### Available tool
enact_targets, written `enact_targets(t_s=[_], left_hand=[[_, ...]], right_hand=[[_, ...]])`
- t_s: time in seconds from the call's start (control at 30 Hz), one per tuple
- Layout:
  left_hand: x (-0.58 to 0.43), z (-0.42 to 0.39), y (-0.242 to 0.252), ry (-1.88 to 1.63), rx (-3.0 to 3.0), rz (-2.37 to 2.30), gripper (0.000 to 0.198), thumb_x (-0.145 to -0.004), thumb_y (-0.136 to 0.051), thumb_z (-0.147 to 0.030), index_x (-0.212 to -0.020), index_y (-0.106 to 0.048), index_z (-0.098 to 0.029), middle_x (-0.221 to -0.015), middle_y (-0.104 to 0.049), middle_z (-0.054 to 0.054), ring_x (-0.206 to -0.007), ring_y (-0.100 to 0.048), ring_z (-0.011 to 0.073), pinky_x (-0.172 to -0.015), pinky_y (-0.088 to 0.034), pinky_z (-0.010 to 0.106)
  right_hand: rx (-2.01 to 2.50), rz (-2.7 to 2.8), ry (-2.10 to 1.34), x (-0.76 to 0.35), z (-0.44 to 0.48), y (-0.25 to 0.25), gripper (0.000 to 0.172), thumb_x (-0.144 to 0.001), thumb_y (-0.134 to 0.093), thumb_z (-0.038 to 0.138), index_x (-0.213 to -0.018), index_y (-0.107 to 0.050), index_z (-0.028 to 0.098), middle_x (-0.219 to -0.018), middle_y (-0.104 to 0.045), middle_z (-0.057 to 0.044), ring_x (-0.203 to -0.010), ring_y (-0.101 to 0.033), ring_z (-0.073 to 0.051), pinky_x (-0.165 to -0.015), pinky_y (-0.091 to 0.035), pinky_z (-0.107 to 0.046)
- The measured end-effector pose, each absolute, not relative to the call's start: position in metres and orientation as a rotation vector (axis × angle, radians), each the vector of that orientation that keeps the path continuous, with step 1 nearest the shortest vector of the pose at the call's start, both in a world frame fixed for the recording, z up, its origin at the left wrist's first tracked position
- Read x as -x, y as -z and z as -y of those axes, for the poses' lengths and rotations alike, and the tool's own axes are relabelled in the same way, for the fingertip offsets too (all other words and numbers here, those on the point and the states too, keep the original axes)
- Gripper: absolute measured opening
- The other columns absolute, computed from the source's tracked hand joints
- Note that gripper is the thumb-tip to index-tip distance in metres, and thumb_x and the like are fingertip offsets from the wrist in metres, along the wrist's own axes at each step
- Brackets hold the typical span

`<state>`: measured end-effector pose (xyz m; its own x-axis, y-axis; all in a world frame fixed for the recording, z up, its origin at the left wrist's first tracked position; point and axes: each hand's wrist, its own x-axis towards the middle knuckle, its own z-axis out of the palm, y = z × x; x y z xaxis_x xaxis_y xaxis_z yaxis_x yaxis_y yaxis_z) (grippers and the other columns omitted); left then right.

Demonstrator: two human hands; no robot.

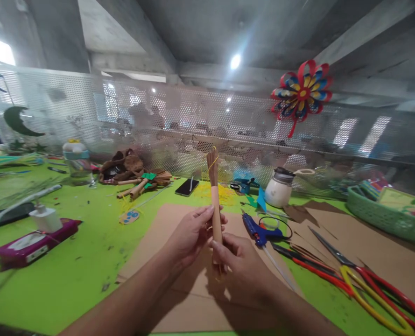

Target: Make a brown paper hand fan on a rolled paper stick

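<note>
Looks like the step in hand is shaping or checking a brown paper bundle point(216, 219), more a two-handed fiddle than a cutting or gluing moment. It's held up off the table, roughly upright with a slight lean, above a brown sheet point(167, 221) lying on the green tabletop point(88, 275). The top end is a bunch of thin strips with yellow thread point(214, 162) around it, and the lower part is a smooth rolled handle.

Hands: the left hand point(191, 235) is part-closed on the handle around its middle, thumb against the side and some fingers showing past the far edge. The right hand point(244, 261) is curled in lower down, thumb and fingers pinching near the bottom end. Neither is spread wide. Can't tell how hard they're squeezing.

My guess is the next move calls for a light, steady grip, since a paper roll could crease or loosen if pressed too much. The glue gun point(259, 232) and big scissors point(333, 250) lie off to the right, untouched.
</note>
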<state>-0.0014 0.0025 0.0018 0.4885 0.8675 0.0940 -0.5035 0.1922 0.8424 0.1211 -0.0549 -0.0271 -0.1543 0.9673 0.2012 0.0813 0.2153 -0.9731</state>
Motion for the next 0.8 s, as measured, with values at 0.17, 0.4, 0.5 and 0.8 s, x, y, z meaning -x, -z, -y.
enact_targets(t_s=[0.17,0.4,0.5,0.8], left_hand=[[0.004,-0.004,0.001,-0.915,-0.979,-0.432,0.02,-0.08,-0.066,-0.03,-0.086,-0.063,-0.012,-0.076,-0.063,0.006,-0.067,-0.058,0.0116,-0.05,-0.038,0.018],[0.003,-0.005,0.004,-0.883,-0.995,-0.499,0.023,-0.076,-0.071,-0.031,-0.082,-0.065,-0.011,-0.068,-0.063,0.004,-0.053,-0.052,0.0085,-0.041,-0.031,0.017],[0.004,-0.009,0.004,-0.934,-0.971,-0.544,0.019,-0.074,-0.073,-0.027,-0.079,-0.065,-0.01,-0.069,-0.065,0.005,-0.059,-0.057,0.0105,-0.048,-0.04,0.017],[0.014,-0.016,-0.009,-1.045,-0.87,-0.627,0.013,-0.086,-0.053,-0.016,-0.081,-0.063,-0.008,-0.066,-0.064,0.007,-0.06,-0.06,0.0117,-0.06,-0.05,0.02]], right_hand=[[0.974,1.389,-1.309,-0.129,0.06,0.024,0.037,-0.084,-0.058,0.05,-0.081,-0.057,0.014,-0.061,-0.049,0.003,-0.054,-0.045,-0.009,-0.052,-0.037,-0.023],[0.808,1.174,-1.578,-0.13,0.066,0.034,0.041,-0.083,-0.058,0.051,-0.098,-0.058,0.012,-0.061,-0.059,-0.001,-0.046,-0.048,-0.008,-0.049,-0.035,-0.021],[0.863,1.139,-1.627,-0.129,0.068,0.034,0.043,-0.08,-0.062,0.051,-0.099,-0.057,0.012,-0.058,-0.059,0.001,-0.043,-0.046,-0.007,-0.045,-0.032,-0.019],[0.997,1.652,-1.552,-0.123,0.094,0.02,0.057,-0.074,-0.054,0.068,-0.102,-0.064,0.019,-0.053,-0.055,0.003,-0.041,-0.045,-0.009,-0.042,-0.035,-0.02]])
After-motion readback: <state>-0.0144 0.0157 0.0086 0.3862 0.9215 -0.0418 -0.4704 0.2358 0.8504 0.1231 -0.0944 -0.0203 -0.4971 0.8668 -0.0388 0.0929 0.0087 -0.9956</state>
